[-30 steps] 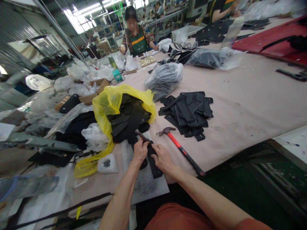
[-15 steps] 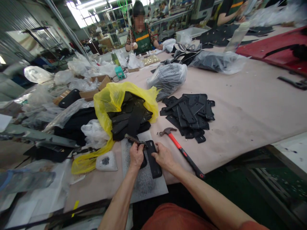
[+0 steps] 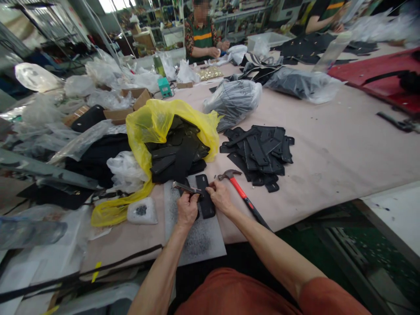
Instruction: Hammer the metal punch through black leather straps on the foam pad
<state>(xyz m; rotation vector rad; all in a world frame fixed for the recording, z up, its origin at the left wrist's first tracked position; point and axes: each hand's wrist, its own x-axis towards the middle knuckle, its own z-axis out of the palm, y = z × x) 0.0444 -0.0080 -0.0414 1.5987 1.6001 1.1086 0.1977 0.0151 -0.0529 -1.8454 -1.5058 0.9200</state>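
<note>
On the grey cutting slab (image 3: 200,240) lies a black strap piece (image 3: 207,208); the left hand (image 3: 187,210) is clenched round a metal punch (image 3: 183,188), the right hand (image 3: 220,197) pinches the piece's far edge. Just right, a red-handled hammer (image 3: 246,201); beyond, a yellow bag (image 3: 154,124) and a pile of black pieces (image 3: 259,151)

- Left hand (image 3: 187,209) gripped a thin metal tool (image 3: 184,188) against a black piece (image 3: 205,202).
- Right hand (image 3: 220,197) pinched that piece's upper edge.
- Hammer (image 3: 242,196) lay at the hands' three o'clock, yellow bag (image 3: 152,127) at twelve.
</note>
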